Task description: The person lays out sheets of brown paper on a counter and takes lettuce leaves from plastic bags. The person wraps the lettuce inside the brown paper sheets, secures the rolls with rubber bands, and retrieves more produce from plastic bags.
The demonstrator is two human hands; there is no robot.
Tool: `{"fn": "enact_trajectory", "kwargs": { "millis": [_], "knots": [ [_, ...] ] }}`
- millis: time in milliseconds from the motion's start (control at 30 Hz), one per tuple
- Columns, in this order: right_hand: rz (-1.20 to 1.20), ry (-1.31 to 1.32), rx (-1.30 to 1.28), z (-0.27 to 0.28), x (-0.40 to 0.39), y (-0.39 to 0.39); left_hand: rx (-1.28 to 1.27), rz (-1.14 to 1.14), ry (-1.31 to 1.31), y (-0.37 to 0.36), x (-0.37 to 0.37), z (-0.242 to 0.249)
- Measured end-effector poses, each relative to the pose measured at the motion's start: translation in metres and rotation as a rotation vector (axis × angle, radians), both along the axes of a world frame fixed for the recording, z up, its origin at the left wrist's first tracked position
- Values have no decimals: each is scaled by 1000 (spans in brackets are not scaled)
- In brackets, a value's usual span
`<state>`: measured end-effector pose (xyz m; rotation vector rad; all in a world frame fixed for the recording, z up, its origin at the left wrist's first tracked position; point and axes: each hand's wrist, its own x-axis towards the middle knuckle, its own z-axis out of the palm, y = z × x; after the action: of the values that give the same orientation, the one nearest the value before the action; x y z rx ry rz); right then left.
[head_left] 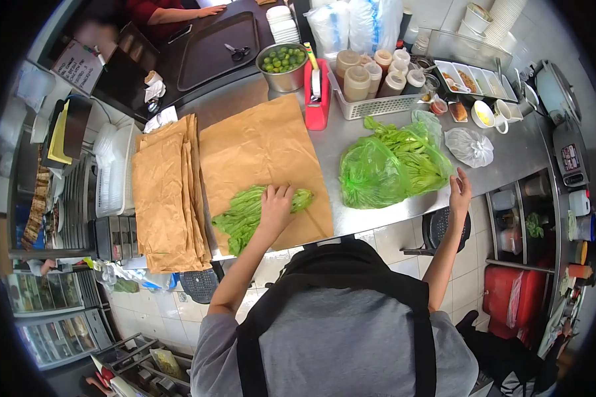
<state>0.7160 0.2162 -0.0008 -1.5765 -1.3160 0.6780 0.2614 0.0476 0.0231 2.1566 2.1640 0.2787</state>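
Observation:
Green leafy lettuce [242,210] lies on a flat sheet of brown paper [261,145] spread over the steel counter. My left hand [277,204] rests on its stem end, fingers bent down and closed around it. More lettuce [420,162] sits to the right, partly inside a green plastic bag [374,173]. Beside the right edge of that pile is my right hand [460,190], raised with its fingers apart and nothing in it.
Folded brown paper [167,192] is stacked at left. Behind are a metal pot of limes [283,78], a red tape dispenser [316,99] and a basket of sauce bottles [377,106]. A knotted plastic bag [469,147] lies right. Another person's hand [212,11] touches the far counter.

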Motion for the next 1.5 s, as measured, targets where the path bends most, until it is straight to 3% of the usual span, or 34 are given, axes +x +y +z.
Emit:
{"fn": "enact_trajectory", "kwargs": {
  "millis": [67,100,200,300,400,500,600,700,800,900,1000,1100,1300,1400,1500],
  "knots": [
    [-29,-57,-3,1,-3,0,30,7,-23,0,-2,-17],
    [-62,-62,18,3,-8,-1,-16,-6,39,1,-1,-8],
    [-62,-395,133,-8,-2,10,-152,-34,169,9,6,34],
    [-100,-554,-124,15,-25,14,64,-155,85,42,42,92],
    [-95,-580,-340,40,-43,14,292,-458,-142,86,105,127],
    [-142,-595,-317,21,-28,22,307,-679,-221,124,174,126],
    [-163,-539,-294,5,-11,28,84,-803,-224,172,227,70],
    [-89,-306,-185,-11,6,34,-167,-778,-107,202,270,47],
    [-49,488,-442,-15,11,38,-132,-684,-34,207,288,42],
    [38,1122,-393,-19,9,35,-118,-620,47,208,293,51],
    [108,1171,-397,-19,11,31,-218,-660,-5,226,282,50],
    [76,1014,-397,-11,9,24,-328,-671,-247,234,256,79],
    [41,882,-393,6,4,12,-128,-715,-1112,233,189,124],
    [61,852,-397,2,5,11,21,-599,-1375,225,161,149],
    [51,695,-430,14,6,10,237,-594,-1359,204,129,208]
  ]
}}
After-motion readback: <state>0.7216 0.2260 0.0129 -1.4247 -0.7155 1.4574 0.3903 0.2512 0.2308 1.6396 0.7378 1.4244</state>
